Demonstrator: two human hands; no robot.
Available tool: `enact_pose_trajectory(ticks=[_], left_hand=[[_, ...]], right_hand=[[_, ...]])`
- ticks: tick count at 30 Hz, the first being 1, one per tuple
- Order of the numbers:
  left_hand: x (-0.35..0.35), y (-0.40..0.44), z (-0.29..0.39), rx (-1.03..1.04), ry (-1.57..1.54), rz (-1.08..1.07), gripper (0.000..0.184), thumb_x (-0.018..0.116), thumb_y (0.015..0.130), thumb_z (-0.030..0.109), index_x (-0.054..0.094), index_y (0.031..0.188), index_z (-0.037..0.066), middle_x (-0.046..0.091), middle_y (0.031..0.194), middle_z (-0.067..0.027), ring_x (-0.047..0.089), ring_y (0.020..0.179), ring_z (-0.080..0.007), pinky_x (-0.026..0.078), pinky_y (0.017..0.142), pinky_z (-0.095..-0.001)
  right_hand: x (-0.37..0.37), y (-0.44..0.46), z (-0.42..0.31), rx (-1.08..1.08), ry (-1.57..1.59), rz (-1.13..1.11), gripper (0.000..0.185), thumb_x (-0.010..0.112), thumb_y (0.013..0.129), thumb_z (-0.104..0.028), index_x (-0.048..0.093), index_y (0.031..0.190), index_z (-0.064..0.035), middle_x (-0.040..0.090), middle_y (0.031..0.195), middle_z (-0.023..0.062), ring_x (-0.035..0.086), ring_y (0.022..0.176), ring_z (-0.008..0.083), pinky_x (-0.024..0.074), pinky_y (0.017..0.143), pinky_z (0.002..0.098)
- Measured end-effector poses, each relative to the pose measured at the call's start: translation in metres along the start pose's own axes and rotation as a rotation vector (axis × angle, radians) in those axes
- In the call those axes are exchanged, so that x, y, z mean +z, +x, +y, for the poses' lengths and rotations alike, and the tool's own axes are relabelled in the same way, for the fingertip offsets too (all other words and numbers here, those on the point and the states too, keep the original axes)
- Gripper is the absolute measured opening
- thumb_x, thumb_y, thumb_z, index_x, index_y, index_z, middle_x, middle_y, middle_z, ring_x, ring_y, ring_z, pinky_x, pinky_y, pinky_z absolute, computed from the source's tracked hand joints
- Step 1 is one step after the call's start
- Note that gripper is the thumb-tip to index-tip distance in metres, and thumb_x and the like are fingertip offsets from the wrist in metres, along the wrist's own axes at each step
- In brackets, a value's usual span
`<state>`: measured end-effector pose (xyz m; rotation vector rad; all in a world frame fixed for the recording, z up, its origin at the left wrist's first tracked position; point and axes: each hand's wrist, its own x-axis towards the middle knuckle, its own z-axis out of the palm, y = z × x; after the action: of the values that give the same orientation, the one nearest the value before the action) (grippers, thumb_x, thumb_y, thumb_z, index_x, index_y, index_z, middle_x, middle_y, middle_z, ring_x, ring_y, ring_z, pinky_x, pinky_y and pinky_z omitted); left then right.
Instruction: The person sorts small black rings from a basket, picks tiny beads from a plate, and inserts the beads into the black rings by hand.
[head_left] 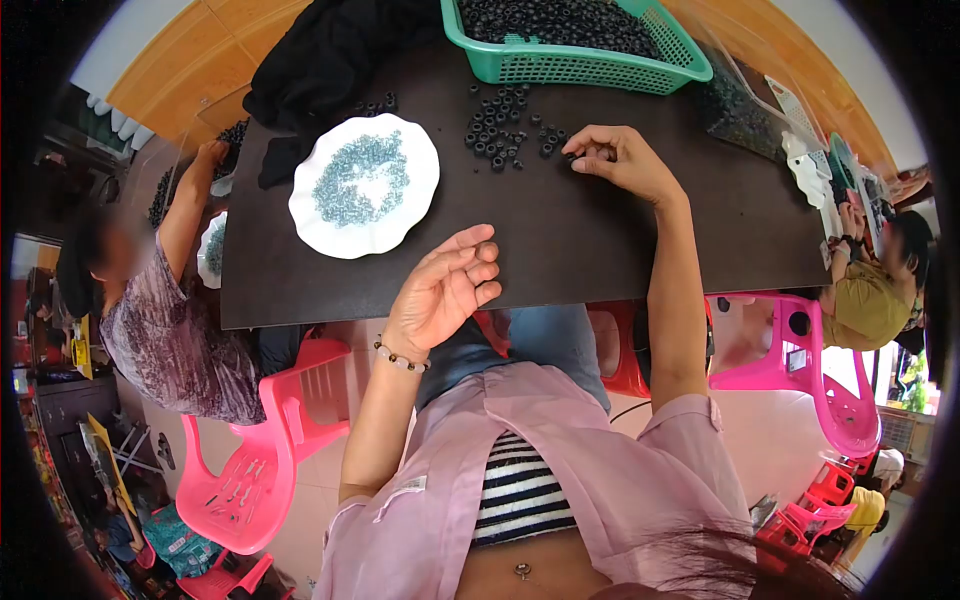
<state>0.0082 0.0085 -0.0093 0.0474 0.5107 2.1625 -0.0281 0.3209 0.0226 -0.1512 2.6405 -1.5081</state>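
My right hand (632,165) is over the dark table, thumb and fingertips pinched on a small black ring-shaped piece (571,158). Just left of it lies a loose scatter of similar black ring-shaped pieces (490,128). Near the table's front edge I hold my left hand (447,285) palm up, fingers loosely curled and apart, with nothing visible in it. Up and left of that hand is a white scalloped plate (418,205) bearing many small translucent grey-green pieces (360,180).
A green plastic basket (590,70) full of black pieces stands at the table's (560,250) far side. Black cloth (300,60) lies at the back left. One person (170,320) sits at the left, another (870,290) at the right. Pink chairs (250,480) stand around.
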Motion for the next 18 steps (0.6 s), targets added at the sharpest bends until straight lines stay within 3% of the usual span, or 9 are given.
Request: enact_pose_trajectory(ticks=[3,15,18], left_hand=[[-0.003,-0.001,0.001,0.005,-0.01,-0.04,0.028,0.049,0.091,0.006,0.055,0.118,0.003,0.055,0.1,-0.0073,0.05,0.084,-0.0155,0.043,0.073,-0.0302],[0.002,-0.001,0.001,0.031,0.004,-0.01,0.028,0.052,0.094,0.016,0.055,0.118,0.002,0.057,0.097,-0.0057,0.051,0.083,-0.014,0.045,0.074,-0.0289],[0.006,-0.003,-0.001,0.056,0.026,0.018,0.029,0.051,0.096,0.02,0.055,0.116,0.0,0.057,0.095,-0.0046,0.051,0.082,-0.0124,0.044,0.072,-0.0264]], right_hand=[[0.002,0.002,0.0,-0.043,-0.004,0.017,0.016,0.068,0.077,-0.005,0.067,0.093,-0.0028,0.058,0.077,-0.0037,0.047,0.065,0.004,0.0402,0.062,0.0198],[0.019,-0.006,-0.022,-0.076,0.103,0.027,0.02,0.069,0.076,-0.003,0.068,0.097,-0.0028,0.059,0.079,-0.0038,0.05,0.071,0.0035,0.0418,0.066,0.0195],[0.036,-0.022,-0.063,-0.319,-0.026,0.047,0.02,0.07,0.072,0.001,0.066,0.092,-0.0014,0.061,0.079,0.0014,0.053,0.07,0.0084,0.0438,0.067,0.0226]])
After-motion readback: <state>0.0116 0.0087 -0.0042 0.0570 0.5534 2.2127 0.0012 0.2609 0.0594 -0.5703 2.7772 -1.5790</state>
